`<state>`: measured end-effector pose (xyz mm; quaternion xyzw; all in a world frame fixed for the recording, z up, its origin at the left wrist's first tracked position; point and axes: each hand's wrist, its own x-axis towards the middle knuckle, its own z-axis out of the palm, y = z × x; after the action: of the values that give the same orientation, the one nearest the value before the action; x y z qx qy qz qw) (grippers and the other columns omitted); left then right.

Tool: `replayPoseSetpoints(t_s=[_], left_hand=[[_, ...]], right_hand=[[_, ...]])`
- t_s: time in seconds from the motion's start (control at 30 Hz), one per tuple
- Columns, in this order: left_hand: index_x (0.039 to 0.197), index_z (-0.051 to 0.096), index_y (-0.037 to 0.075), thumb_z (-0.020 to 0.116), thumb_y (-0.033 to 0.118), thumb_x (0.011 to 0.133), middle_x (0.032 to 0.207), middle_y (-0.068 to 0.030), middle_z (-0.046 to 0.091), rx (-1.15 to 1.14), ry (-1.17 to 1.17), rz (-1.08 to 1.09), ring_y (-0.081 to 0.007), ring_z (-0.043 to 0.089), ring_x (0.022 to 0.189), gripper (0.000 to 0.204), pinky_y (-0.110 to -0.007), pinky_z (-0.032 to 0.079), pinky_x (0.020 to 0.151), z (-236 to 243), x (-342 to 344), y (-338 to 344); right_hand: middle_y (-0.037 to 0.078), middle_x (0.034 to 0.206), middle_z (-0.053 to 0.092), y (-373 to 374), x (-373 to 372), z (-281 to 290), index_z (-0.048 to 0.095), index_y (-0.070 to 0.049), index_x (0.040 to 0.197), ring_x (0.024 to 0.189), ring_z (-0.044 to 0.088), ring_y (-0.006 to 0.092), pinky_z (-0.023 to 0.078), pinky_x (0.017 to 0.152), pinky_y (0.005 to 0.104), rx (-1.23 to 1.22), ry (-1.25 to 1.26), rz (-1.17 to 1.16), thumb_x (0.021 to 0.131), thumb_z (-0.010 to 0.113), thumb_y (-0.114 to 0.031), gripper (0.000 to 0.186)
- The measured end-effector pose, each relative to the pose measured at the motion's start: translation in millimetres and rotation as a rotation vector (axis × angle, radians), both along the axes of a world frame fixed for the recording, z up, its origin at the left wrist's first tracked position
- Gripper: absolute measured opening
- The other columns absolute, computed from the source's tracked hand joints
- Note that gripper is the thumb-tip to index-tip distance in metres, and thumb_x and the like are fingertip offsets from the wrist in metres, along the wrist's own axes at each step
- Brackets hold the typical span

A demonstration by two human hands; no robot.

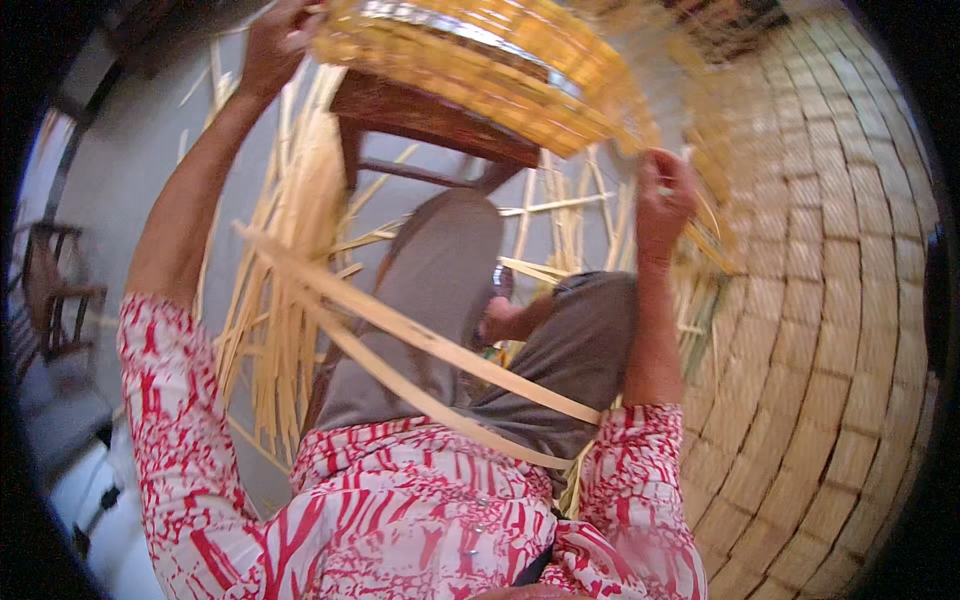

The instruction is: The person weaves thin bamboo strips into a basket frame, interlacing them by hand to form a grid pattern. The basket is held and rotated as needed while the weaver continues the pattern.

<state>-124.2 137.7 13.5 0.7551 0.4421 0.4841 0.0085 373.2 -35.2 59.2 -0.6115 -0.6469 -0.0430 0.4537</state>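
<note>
A glossy yellow woven piece (470, 60) spans the top of the view, blurred by motion. My left hand (277, 45) is raised at its left end, fingers closed on the edge. My right hand (662, 205) is closed at its lower right corner, holding it, with loose strip ends hanging beside the wrist. Two pale flat strips (420, 350) lie slantwise across my lap, under the level of the hands.
A wooden stool (440, 127) stands ahead of my knees. Many cut strips (290, 310) lie around my legs on the grey floor (175, 240). A woven panel of squares (820, 330) fills the right side. A dark wooden chair (55, 270) is at the far left.
</note>
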Motion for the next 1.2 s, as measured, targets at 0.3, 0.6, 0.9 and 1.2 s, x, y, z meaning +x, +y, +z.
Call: replayPoseSetpoints(t_s=[0.3,0.6,0.9,1.2], left_hand=[[0.123,0.068,0.010,0.061,0.014,0.097,0.103,-0.0088,0.072,-0.217,-0.107,0.195,-0.0141,0.068,0.090,0.027,-0.030,0.053,0.082,17.2,34.0,-21.2],[0.121,0.068,0.003,0.059,0.014,0.099,0.109,-0.0084,0.071,-0.177,-0.343,0.105,-0.0165,0.065,0.102,0.026,-0.029,0.050,0.092,5.9,-12.2,-4.0],[0.103,0.072,0.004,0.071,0.017,0.093,0.086,-0.0072,0.074,-0.064,-0.404,0.203,-0.0120,0.068,0.079,0.016,-0.028,0.054,0.072,24.4,26.3,-26.1],[0.120,0.067,0.007,0.067,0.009,0.093,0.106,-0.0082,0.069,0.013,-0.514,0.204,-0.0169,0.068,0.092,0.027,-0.028,0.056,0.075,17.2,38.1,-42.0]], right_hand=[[0.000,0.105,0.066,26.1,-2.0,-38.2,0.063,-0.014,0.124,0.098,0.060,0.0149,0.047,0.089,0.0324,-0.231,1.502,0.322,0.095,0.070,-0.024,0.031],[0.008,0.112,0.068,26.1,-28.5,-41.1,0.065,-0.005,0.116,0.107,0.063,0.0204,0.049,0.100,0.0364,-0.242,1.401,0.596,0.096,0.067,-0.013,0.021],[0.012,0.112,0.069,8.6,-18.7,-57.5,0.066,0.000,0.111,0.106,0.066,0.0232,0.055,0.100,0.0390,-0.181,1.474,0.477,0.099,0.062,-0.012,0.017],[0.012,0.108,0.070,11.5,-15.0,-47.8,0.067,-0.001,0.110,0.105,0.065,0.0236,0.052,0.103,0.0422,-0.266,1.494,0.487,0.099,0.062,-0.011,0.016]])
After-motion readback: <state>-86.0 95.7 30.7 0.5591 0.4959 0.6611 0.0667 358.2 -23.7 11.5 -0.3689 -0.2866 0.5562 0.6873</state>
